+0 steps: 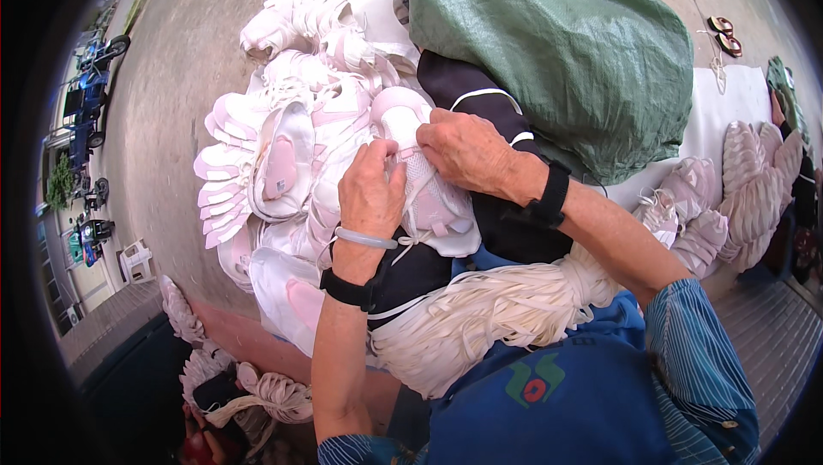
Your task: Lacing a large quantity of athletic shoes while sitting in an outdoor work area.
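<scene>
A pink and white shoe upper (pixel 437 208) lies on my lap with its rounded toe pointing away from me. My left hand (pixel 371 189) is closed at its left edge, thumb and fingertips pinched together near the eyelets. From the right, my right hand (pixel 470 150) pinches at the upper just behind the toe. Whether a lace end sits between the fingertips is hidden. Across my lap below the hands stretches a thick bundle of cream-white shoelaces (pixel 497 306). Black cloth (pixel 514 221) shows beside and under the upper.
Many stacked pink and white uppers (pixel 283 148) crowd the left and far side. A large green woven sack (pixel 557 54) bulges at the far right. More uppers (pixel 746 191) lie in bundles on the right. Sandals (pixel 725 36) rest on the ground; a white stool (pixel 136 261) stands far left.
</scene>
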Demonstrator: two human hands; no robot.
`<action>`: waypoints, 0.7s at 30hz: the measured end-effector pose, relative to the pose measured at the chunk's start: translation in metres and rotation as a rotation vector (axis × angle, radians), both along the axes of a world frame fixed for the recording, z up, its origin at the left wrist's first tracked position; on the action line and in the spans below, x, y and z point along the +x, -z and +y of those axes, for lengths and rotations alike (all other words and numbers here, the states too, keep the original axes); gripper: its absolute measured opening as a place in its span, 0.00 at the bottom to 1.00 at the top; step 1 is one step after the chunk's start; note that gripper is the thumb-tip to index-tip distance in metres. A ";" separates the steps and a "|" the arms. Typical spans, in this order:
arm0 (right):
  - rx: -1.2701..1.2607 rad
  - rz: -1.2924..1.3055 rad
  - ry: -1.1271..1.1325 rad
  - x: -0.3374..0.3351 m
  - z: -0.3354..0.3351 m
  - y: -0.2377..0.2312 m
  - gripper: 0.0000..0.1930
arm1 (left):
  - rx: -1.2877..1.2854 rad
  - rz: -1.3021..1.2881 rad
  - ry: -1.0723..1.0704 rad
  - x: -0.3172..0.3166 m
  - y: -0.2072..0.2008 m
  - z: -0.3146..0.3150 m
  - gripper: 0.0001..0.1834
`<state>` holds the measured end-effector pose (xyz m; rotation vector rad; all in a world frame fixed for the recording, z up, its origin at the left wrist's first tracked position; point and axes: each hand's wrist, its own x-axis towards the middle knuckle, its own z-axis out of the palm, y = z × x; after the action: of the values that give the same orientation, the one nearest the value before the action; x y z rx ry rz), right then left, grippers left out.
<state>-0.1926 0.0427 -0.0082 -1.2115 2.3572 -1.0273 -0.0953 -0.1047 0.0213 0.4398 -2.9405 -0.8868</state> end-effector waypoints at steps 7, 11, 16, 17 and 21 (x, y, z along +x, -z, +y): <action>-0.014 -0.039 0.005 -0.003 -0.001 0.002 0.05 | 0.002 -0.031 0.027 -0.006 0.003 0.000 0.09; -0.026 -0.049 0.016 -0.002 0.000 0.004 0.05 | 0.128 -0.039 0.011 -0.006 0.008 -0.002 0.11; -0.041 -0.055 0.002 -0.005 -0.001 0.005 0.05 | 0.271 -0.029 -0.024 -0.006 0.012 -0.004 0.10; -0.043 -0.054 -0.003 -0.005 0.000 0.006 0.05 | 0.303 -0.056 -0.044 -0.007 0.011 -0.003 0.10; -0.045 -0.065 -0.026 -0.005 0.000 0.001 0.06 | 0.321 -0.087 -0.081 -0.007 0.003 0.000 0.09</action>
<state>-0.1972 0.0430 -0.0095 -1.2033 2.2749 -1.0995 -0.1020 -0.1051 0.0180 0.6210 -2.8345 -1.3676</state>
